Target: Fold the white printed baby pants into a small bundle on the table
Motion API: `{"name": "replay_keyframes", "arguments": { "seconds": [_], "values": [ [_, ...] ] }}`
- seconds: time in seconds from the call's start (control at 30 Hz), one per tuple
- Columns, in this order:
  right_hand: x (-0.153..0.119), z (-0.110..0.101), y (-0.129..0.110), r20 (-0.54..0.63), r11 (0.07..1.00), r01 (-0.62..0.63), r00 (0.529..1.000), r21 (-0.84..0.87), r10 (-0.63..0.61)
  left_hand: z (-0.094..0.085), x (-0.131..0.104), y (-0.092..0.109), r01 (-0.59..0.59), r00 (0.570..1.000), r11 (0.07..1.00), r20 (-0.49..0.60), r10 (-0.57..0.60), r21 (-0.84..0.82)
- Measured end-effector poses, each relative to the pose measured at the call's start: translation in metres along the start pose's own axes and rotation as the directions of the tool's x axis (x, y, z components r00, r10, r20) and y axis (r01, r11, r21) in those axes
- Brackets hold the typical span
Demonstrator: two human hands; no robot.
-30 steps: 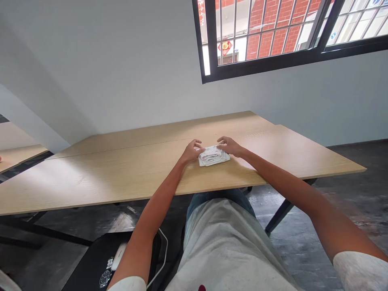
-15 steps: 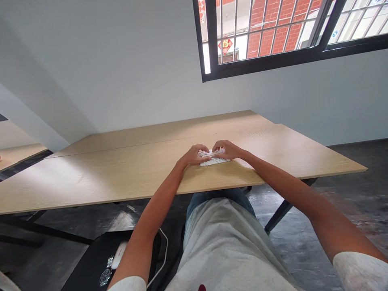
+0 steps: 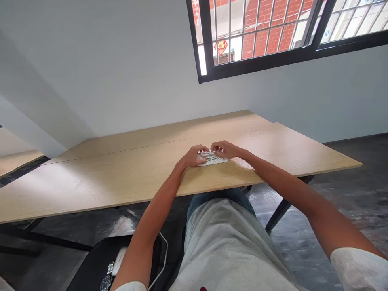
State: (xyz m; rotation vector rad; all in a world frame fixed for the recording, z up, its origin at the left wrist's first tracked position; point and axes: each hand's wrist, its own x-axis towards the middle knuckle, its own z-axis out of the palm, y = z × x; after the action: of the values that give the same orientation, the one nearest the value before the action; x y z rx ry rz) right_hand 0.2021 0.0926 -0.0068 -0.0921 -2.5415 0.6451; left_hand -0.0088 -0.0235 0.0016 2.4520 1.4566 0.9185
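Observation:
A small white piece with thin dark lines (image 3: 214, 159), cloth or paper by its look, lies bunched on the wooden table near its front edge. My left hand (image 3: 195, 155) grips its left end, fingers curled over the far side and thumb on the near side. At its right end my right hand (image 3: 224, 149) pinches the upper edge between thumb and fingers. Between the two hands the far edge is gathered into a roll or fold. The fingers cover both ends of the piece.
The pale wooden table (image 3: 121, 173) reaches to the wall, with a barred window (image 3: 260, 36) above. Below on the left, a black chair (image 3: 93, 258) holds a metal wristwatch (image 3: 106, 279) and a white case-like item (image 3: 119, 260). A white cable (image 3: 163, 254) hangs beside it.
The fingers have closed in on the white piece, and its far edge looks more gathered. My right hand has shifted slightly left, closer to the left one. The view has turned a little.

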Motion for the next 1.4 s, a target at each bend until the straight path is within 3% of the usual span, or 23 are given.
{"name": "replay_keyframes", "arguments": {
  "seconds": [0.27,0.57,0.8,1.03,1.23,1.4],
  "values": [
    [0.002,-0.001,0.003,0.035,0.995,-0.023,0.999,0.099,0.02,0.004,0.001,0.009,-0.076,0.995,0.997,-0.061,0.075,-0.004],
    [0.001,-0.005,0.006,0.108,0.985,-0.126,0.988,0.115,0.114,0.006,-0.001,0.005,-0.031,0.999,0.998,-0.027,0.033,0.047],
    [0.001,-0.008,0.007,0.142,0.981,-0.149,0.981,0.12,0.132,0.007,-0.002,0.002,0.033,0.999,0.998,0.011,-0.032,-0.05],
    [0.0,-0.006,0.011,0.045,0.99,-0.042,0.998,0.133,0.037,0.008,-0.001,0.0,-0.029,1.0,0.997,0.005,0.029,-0.071],
    [-0.001,-0.007,0.007,0.021,0.992,-0.084,0.996,0.091,0.082,0.009,0.0,-0.006,-0.031,0.999,0.999,-0.009,0.031,-0.037],
    [-0.001,-0.008,0.003,-0.022,0.999,-0.051,0.998,0.011,0.051,0.009,-0.001,-0.006,-0.012,0.999,0.999,-0.033,0.011,-0.038]
  ]
}}
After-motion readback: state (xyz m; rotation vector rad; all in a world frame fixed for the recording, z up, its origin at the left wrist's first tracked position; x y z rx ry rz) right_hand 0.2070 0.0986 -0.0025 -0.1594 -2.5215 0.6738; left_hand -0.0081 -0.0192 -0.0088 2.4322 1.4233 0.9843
